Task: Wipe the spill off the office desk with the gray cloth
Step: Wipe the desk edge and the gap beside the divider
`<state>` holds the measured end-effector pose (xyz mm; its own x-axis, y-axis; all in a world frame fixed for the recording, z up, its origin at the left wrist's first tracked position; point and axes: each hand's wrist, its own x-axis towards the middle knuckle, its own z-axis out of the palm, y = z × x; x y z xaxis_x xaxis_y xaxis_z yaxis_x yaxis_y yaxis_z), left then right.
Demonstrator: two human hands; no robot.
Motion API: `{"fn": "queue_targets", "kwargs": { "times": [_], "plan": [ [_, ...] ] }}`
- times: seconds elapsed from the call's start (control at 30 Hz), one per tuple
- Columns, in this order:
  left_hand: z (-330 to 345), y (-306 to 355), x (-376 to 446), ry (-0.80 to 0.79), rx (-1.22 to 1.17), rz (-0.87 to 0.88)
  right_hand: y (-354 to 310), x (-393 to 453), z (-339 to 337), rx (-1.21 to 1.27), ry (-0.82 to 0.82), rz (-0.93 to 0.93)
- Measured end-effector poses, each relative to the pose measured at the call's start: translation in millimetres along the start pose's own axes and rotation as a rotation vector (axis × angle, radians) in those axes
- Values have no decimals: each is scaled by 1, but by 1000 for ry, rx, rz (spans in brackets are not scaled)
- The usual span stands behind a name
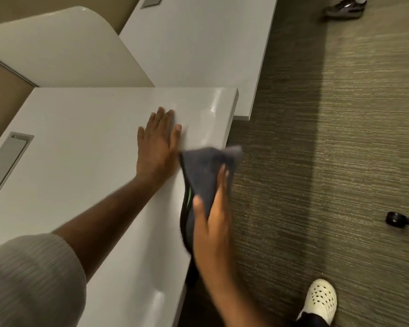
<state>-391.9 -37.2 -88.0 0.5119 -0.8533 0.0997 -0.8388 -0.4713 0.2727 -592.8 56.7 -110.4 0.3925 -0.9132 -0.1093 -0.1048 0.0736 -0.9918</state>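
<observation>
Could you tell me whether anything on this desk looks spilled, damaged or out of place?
Nothing stands out: no spill shows on the desk. The left hand rests flat there; the right hand holds the gray cloth at the edge.

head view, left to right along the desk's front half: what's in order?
Cable slot → left hand flat on the desk → gray cloth held by the right hand → white shoe → chair caster.

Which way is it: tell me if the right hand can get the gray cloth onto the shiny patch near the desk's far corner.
Probably yes. The right hand grips the gray cloth at the desk edge, and nothing lies between it and the corner. The left hand rests flat beside that path.
</observation>
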Motion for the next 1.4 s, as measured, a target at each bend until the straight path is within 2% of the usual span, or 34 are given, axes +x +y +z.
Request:
{"fn": "queue_targets", "kwargs": {
  "times": [0.07, 0.1, 0.13, 0.17, 0.2, 0.23, 0.27, 0.3, 0.33, 0.37, 0.43, 0.57, 0.83, 1.2, 1.4],
  "plan": [
    [0, -1, 0, -5, 8, 6, -4, -21, 22, 116, 69, 169],
    [0, -1, 0, -2, 11, 7, -2, -11, 33, 286, 275, 300],
    [1, -1, -1, 1, 13, 7, -3, 3, 43, 352, 605, 425],
    [1, 0, -1, 0, 12, 9, -6, 11, 47, 348, 841, 466],
    [1, -1, -2, -3, 13, 11, -8, 6, 41, 334, 858, 461],
    [1, -1, -2, -7, 16, 12, -12, -11, 25, 309, 544, 362],
    [1, -2, -2, -12, 21, 9, -14, -22, 11, 88, 326, 171],
    [1, -2, -1, -20, 24, 4, -10, -29, 10, -75, 169, 31],
    [1, -3, 0, -33, 29, -2, 0, -28, 8, -128, 33, -122],
    [0, -3, 2, -47, 33, -8, 8, -14, 3, -87, -1, -159],
    [0, -2, 3, -54, 35, -9, -2, 31, 5, -91, 98, -158],
    [-2, 2, -2, -18, 21, -2, -7, 86, -5, -22, 99, -121],
    [-2, 8, -5, -29, 37, -25, -22, 169, -22, -44, 140, -115],
    [1, 6, -4, -32, 39, -43, -37, 245, -48, -145, 56, -121],
    [-1, 7, -2, -38, 9, -68, -43, 275, -60, -318, -97, -87]
  ]
}}
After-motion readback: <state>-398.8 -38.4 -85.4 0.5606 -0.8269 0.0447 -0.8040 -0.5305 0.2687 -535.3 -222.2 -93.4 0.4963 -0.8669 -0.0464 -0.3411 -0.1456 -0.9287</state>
